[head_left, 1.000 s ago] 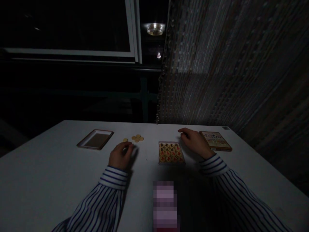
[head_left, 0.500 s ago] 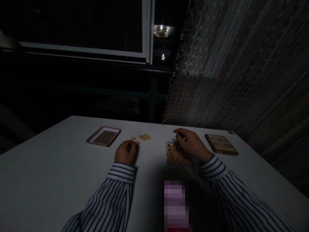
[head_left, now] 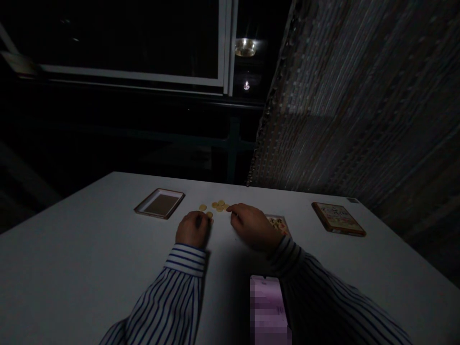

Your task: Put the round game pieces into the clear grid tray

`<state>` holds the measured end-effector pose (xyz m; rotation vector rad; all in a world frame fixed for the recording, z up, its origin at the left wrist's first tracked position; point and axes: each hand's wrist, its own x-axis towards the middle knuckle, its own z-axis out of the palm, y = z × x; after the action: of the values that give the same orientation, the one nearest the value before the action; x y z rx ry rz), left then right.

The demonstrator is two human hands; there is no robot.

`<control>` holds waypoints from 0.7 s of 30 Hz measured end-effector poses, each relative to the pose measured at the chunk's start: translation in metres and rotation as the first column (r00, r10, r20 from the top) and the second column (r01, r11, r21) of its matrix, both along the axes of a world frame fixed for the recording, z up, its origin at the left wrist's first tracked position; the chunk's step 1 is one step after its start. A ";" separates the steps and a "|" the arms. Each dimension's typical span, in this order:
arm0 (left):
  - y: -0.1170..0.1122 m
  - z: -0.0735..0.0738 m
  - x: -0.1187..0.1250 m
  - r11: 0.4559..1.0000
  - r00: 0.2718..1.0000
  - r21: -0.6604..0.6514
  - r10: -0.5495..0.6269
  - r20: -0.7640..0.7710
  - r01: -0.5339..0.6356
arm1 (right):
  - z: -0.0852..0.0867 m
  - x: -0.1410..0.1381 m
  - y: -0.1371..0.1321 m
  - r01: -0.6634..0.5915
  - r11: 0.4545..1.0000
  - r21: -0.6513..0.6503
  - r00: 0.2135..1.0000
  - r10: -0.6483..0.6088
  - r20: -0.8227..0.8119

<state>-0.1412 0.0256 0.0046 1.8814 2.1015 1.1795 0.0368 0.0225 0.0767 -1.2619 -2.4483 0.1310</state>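
My left hand (head_left: 192, 229) rests on the table with its fingers curled in. A round xiangqi piece (head_left: 209, 214) lies right at its fingertips; anything inside the curled fingers is hidden. My right hand (head_left: 254, 227) reaches over from the right, index finger stretched out and its tip at the edge of a small cluster of pale round pieces (head_left: 220, 204). Another loose piece (head_left: 203, 207) lies left of that cluster. Partly covered by my right hand and wrist is a clear tray (head_left: 278, 224) of xiangqi pieces with red and black markings.
An open shallow box (head_left: 160, 204) sits at the left, and a box with a printed cover (head_left: 338, 218) at the right. A lit phone (head_left: 268, 306) lies near me, below my right sleeve. Beyond the white table (head_left: 89, 249) hang a bead curtain (head_left: 323, 96) and a dark window.
My right hand has moved left from above the tray to the cluster of pieces. My left hand stays by its piece. The whole view has shifted slightly.
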 end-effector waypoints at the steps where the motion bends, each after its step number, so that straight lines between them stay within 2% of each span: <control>1: 0.000 0.000 0.000 1.000 1.000 0.000 -0.004 -0.002 0.004 | -0.006 -0.001 0.001 -0.023 1.000 0.013 1.000 0.023 -0.009; 5: 0.000 -0.002 0.000 0.999 1.000 -0.033 0.013 -0.028 -0.014 | -0.027 -0.001 0.008 -0.060 0.996 0.066 0.996 0.064 -0.061; 8: 0.001 -0.004 0.001 0.996 0.997 -0.073 0.038 -0.065 -0.042 | -0.035 0.002 0.012 -0.051 0.994 0.097 0.996 0.058 -0.068; 15: 0.001 -0.008 0.007 0.986 0.982 -0.143 0.063 -0.177 -0.089 | -0.045 -0.001 0.008 -0.088 0.990 0.111 0.996 0.084 0.040; 21: 0.002 -0.014 0.006 0.981 0.961 -0.168 0.046 -0.274 -0.095 | -0.047 -0.005 0.002 -0.099 0.989 0.113 0.993 0.091 0.078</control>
<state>-0.1354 0.0279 -0.0095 1.9922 2.3388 0.7466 0.0323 0.0247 0.0298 -1.1197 -2.5385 -0.0330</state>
